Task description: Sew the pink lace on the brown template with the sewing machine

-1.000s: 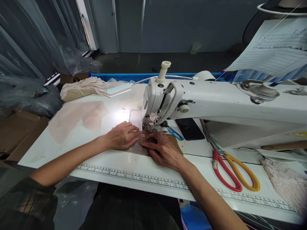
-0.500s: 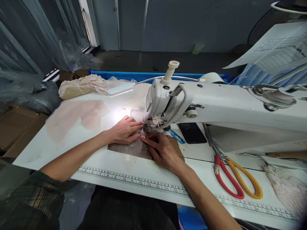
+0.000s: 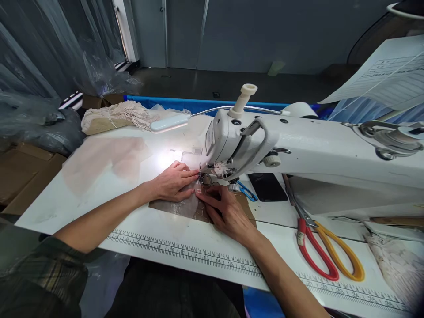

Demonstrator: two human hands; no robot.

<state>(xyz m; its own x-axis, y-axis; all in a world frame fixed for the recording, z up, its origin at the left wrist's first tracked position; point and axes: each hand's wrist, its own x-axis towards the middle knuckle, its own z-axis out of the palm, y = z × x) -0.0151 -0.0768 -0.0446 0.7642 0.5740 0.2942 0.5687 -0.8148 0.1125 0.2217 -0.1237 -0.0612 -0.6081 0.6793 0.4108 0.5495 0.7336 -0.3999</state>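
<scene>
A white sewing machine (image 3: pixel 298 150) stands on a white table (image 3: pixel 99 207). Under its needle lies a thin, sheer piece of fabric (image 3: pixel 185 205) over a brown plate. My left hand (image 3: pixel 174 181) rests flat on the fabric just left of the presser foot (image 3: pixel 205 180), fingers stretched toward the needle. My right hand (image 3: pixel 228 212) presses the fabric from the front right, its fingers extended and together, the fingertips close to the foot. Neither hand grips anything.
Red and yellow handled scissors (image 3: pixel 326 251) lie at the right beside a dark phone (image 3: pixel 266 186) and blue snips (image 3: pixel 245 191). Pale pink fabric (image 3: pixel 106 159) and a lace bundle (image 3: pixel 115 117) sit at the left. A lamp (image 3: pixel 170 123) lights the needle area. A ruler scale (image 3: pixel 185 254) runs along the front edge.
Both hands have slid a little toward the needle with the fabric. The view has shifted slightly left, so the machine appears further right.
</scene>
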